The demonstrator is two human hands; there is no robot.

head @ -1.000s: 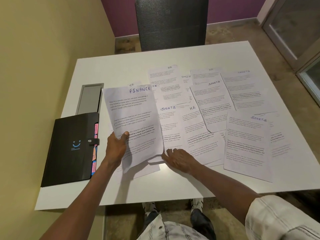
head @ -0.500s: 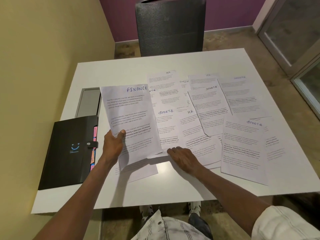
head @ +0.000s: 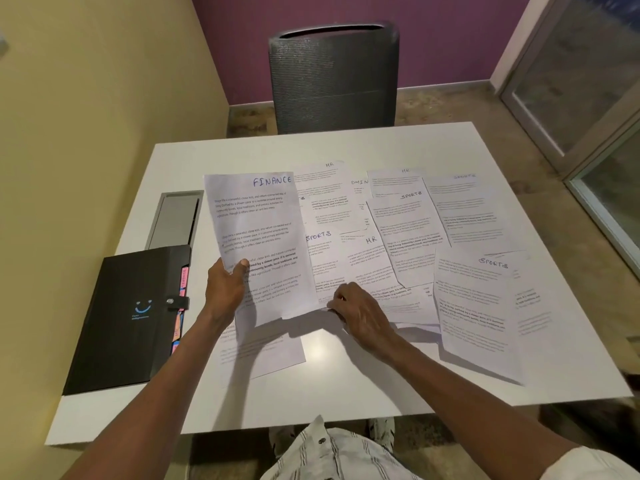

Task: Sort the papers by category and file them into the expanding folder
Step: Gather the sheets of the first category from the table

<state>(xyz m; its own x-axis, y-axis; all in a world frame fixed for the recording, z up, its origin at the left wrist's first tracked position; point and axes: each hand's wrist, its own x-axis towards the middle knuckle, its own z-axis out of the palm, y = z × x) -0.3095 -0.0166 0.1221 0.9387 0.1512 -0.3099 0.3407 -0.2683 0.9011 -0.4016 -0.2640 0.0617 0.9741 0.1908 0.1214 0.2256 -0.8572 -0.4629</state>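
My left hand (head: 227, 289) grips a sheet headed FINANCE (head: 259, 230) by its left edge and holds it raised and tilted above the white table (head: 346, 382). My right hand (head: 356, 311) lies on the papers near the table's middle, fingertips at the lower right corner of the FINANCE sheet; whether it pinches that corner I cannot tell. Several loose sheets headed HR (head: 372, 258) and SPORTS (head: 474, 313) are spread overlapping across the table. The black expanding folder (head: 128, 317) lies shut at the left edge, coloured tabs showing along its right side.
A grey cable hatch (head: 175, 220) is set into the table behind the folder. A dark mesh chair (head: 332, 81) stands at the far side. A yellow wall runs along the left, a glass door (head: 581, 81) stands at the right.
The view has tilted up a little. My right hand has slid slightly towards the FINANCE sheet's lower corner. My left hand keeps holding that sheet in the same place.
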